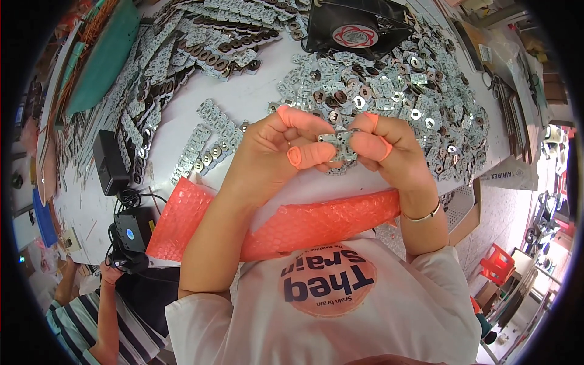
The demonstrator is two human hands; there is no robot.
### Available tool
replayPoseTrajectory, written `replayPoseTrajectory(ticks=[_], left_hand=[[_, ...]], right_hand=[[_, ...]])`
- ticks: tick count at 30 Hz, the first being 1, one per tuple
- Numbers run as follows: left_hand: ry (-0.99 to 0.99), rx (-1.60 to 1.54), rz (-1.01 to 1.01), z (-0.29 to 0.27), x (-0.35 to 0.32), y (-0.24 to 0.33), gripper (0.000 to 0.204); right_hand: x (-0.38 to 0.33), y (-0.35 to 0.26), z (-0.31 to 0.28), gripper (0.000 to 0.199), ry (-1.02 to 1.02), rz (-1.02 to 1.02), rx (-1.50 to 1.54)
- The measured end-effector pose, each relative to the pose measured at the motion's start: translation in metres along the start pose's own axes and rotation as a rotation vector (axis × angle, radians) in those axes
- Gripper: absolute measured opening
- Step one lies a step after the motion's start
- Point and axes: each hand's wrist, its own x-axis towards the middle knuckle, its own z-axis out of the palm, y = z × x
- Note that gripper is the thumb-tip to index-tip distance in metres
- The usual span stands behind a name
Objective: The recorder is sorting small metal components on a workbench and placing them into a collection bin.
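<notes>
Head view: both hands pinching one small metal plate above a white table

Left hand curled, thumb and fingers in orange finger cots, pinching the left end of a small silvery perforated plate; right hand curled likewise, gripping the plate's right end, thin bracelet on its wrist. Plate held between the two hands, raised off the white table, just in front of a loose heap of similar plates. Neat rows of plates to the left, black fan at the far edge, black box at left, orange bubble wrap along the near table edge under the forearms. Another person's striped sleeve at lower left
</notes>
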Motion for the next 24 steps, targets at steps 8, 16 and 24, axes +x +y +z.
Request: replayPoseTrajectory(ticks=[8,16,24], left_hand=[[0.100,0.146,0.332,0.011,-0.002,-0.008,0.018],[0.038,0.713,0.755,-0.003,0.003,-0.017,0.026],[0.129,0.651,0.738,0.003,0.004,-0.018,0.025]], right_hand=[[0.000,0.000,0.005,0.019,0.082,0.073,0.214],[0.002,0.009,0.010,0.021,0.165,-0.157,-0.186],[0.002,0.007,0.011,0.018,0.209,-0.058,0.039]])
